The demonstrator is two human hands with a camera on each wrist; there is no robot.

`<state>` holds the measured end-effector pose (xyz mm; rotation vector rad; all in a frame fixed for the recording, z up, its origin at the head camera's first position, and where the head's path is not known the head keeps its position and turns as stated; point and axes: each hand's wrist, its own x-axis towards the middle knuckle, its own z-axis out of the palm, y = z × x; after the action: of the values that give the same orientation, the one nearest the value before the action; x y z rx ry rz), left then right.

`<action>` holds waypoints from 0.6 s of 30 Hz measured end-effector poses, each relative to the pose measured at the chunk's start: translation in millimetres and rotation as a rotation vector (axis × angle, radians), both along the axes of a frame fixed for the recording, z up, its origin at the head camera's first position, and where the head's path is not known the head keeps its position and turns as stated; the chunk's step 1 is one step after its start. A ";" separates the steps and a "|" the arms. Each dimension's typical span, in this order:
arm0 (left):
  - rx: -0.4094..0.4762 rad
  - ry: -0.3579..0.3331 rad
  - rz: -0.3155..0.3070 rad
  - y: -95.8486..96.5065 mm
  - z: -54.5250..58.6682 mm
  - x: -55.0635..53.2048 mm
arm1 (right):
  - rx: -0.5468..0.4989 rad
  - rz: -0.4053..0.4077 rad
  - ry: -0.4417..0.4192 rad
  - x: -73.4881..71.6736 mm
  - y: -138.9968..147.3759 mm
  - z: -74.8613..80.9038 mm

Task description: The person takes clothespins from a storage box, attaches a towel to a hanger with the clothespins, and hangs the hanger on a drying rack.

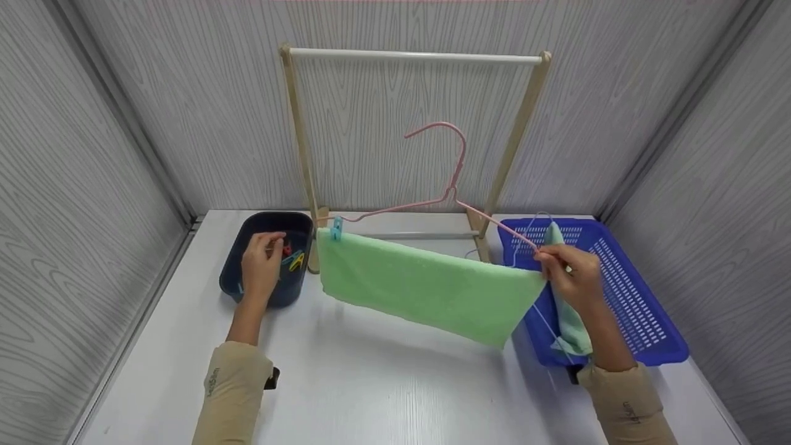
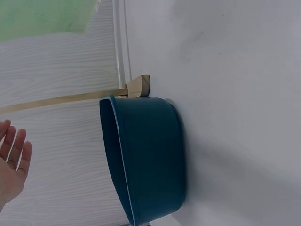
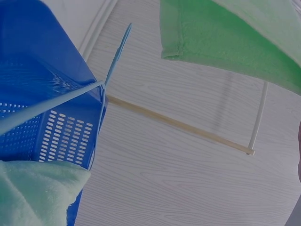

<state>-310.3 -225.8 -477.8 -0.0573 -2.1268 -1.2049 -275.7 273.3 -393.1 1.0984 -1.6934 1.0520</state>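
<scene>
A light green towel [image 1: 426, 287] hangs along the lower part of a pink clothes hanger [image 1: 405, 206], held at its left end by a blue clothespin [image 1: 336, 228]. My right hand [image 1: 575, 275] pinches the hanger's right end together with the towel's upper right corner. The hanger's hook points up, and its right end tilts down toward me. Over the dark teal bin [image 1: 232, 266] is my left hand [image 1: 262, 262], fingers loosely extended with nothing held. Inside the bin lie several clothespins, among them a yellow one [image 1: 297, 262] and a red one [image 1: 287, 250].
Behind the towel stands a wooden rack with a white top bar [image 1: 414, 56]. On the right, a blue perforated basket [image 1: 655, 315] holds a pale green cloth [image 1: 575, 327] and a light blue hanger [image 3: 51, 102]. Wood-patterned walls enclose the white table [image 1: 371, 395].
</scene>
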 end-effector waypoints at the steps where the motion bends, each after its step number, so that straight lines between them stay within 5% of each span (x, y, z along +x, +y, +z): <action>1: -0.008 -0.013 0.003 -1.0 -1.5 -0.8 | -0.001 0.003 0.001 -0.1 0.2 -0.4; 18: -0.122 -0.252 0.064 -19.2 -28.8 -3.5 | 0.015 0.005 -0.001 0.3 0.3 -1.8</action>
<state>-313.8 -245.0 -506.6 0.1137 -2.3999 -1.0911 -275.5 273.7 -394.8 1.1128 -1.7025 1.0444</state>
